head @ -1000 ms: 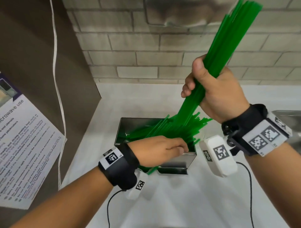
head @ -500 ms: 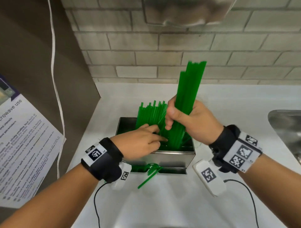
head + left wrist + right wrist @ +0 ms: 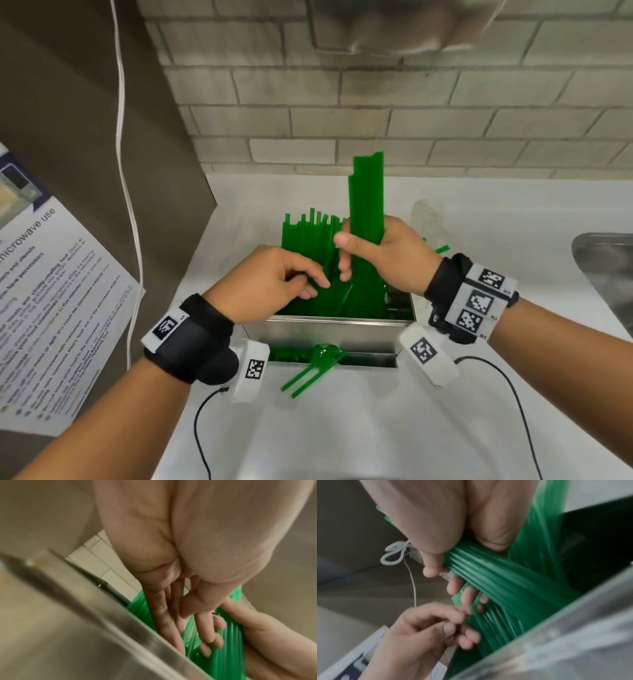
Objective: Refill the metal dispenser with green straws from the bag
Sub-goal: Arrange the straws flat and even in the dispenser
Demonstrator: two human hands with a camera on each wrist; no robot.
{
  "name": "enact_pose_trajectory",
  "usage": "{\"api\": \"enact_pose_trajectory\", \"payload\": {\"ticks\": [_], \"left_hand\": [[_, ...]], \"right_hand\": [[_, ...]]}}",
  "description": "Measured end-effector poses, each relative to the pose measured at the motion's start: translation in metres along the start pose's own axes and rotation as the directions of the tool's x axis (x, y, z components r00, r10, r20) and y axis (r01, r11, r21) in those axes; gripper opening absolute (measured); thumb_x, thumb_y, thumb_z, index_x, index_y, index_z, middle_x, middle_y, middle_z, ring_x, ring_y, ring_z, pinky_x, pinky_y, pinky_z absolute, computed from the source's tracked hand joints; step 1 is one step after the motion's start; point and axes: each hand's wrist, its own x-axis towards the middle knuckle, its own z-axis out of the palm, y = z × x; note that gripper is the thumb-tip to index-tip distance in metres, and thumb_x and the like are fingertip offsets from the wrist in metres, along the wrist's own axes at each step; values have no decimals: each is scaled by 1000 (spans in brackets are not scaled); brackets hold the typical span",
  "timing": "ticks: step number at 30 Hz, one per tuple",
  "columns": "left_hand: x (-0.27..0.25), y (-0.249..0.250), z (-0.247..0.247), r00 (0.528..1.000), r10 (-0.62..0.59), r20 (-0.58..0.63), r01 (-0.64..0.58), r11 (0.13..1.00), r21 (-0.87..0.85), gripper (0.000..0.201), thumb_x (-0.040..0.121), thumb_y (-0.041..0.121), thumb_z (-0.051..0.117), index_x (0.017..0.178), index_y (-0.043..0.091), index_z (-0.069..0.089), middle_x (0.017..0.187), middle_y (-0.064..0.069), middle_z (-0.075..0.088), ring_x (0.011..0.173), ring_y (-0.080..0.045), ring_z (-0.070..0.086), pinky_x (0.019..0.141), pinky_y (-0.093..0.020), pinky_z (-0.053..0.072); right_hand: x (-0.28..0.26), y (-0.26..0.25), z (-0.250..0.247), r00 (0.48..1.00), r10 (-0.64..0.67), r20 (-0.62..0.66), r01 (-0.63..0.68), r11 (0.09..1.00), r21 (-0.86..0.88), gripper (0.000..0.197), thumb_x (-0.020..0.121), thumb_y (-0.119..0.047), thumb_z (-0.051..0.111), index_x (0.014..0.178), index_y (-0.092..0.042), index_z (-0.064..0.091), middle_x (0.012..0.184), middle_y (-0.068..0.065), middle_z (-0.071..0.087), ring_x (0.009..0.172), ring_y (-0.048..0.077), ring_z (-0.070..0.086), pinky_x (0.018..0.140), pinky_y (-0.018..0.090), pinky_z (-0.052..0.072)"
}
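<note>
The open-topped metal dispenser (image 3: 337,330) stands on the counter (image 3: 342,428), packed with upright green straws (image 3: 308,260). A taller bundle (image 3: 366,205) stands vertically inside. Two straws (image 3: 308,375) protrude from the front slot.

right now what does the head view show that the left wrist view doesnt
Only the head view shows two straws poking out of the dispenser's front slot onto the counter, the microwave poster, the brick wall and a sink edge. Only the left wrist view shows the left hand's palm side, its fingers lying loosely among the straws. Both show the metal dispenser, the left hand and the right hand gripping an upright bundle.
</note>
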Motion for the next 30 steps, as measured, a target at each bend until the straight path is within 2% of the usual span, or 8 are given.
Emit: {"api": "enact_pose_trajectory", "payload": {"ticks": [2,4,9,14,17,22,26,30], "left_hand": [[-9,3,2,994,92,-61,-88,994,66,31,94,-4,59,95,18,80,108,8,71,84,-11,72,85,-27,59],[-21,7,8,985,163,-46,-151,968,198,28,92,-1,63,91,22,78,97,11,64,79,-10,64,76,-20,51],[-54,14,29,978,86,192,-130,964,232,25,92,11,59,95,27,78,88,13,71,80,-5,65,72,-16,51],[-61,-7,73,886,-102,452,-60,942,330,34,97,33,51,128,34,64,118,16,70,92,-3,66,85,-20,51],[-60,-34,96,818,-150,555,-39,949,313,51,99,40,52,149,34,44,145,14,52,122,-9,56,101,-23,44],[-63,-50,109,809,-172,562,-27,944,328,80,94,58,50,160,31,15,163,10,25,144,-14,34,116,-35,36],[-67,-43,103,806,-217,551,-13,923,383,82,97,58,50,162,25,12,169,10,9,153,-12,18,122,-29,23],[-69,-35,102,816,-212,538,-17,921,389,79,98,54,51,161,27,13,169,11,9,153,-11,18,122,-29,24]], "right_hand": [[1,-2,-6,997,23,-74,-18,998,60,21,99,-24,59,93,-4,61,74,20,67,64,32,67,70,43,59],[0,-6,-11,991,23,-135,-10,996,91,20,99,-25,58,93,-6,60,70,17,64,62,30,64,68,42,59],[-2,-31,-22,977,-32,-211,85,966,246,16,97,-24,60,87,-12,57,65,13,58,63,31,58,71,58,54],[5,-54,-15,969,-105,-223,188,901,392,17,97,-26,59,86,-13,56,64,12,55,61,28,56,69,52,52],[12,-54,13,982,-120,-145,173,878,447,15,100,-19,55,86,-14,57,66,13,59,64,29,60,70,51,54],[12,-27,54,994,-19,103,6,993,122,18,100,-22,58,98,-4,57,74,19,65,64,31,68,69,47,60],[18,-26,49,994,30,107,-30,1000,-8,24,96,-31,63,102,-8,57,73,15,68,59,29,67,69,54,60],[15,-19,46,949,179,261,-126,970,-206,13,94,-32,66,93,-23,57,74,13,71,63,27,69,66,45,61]]}}
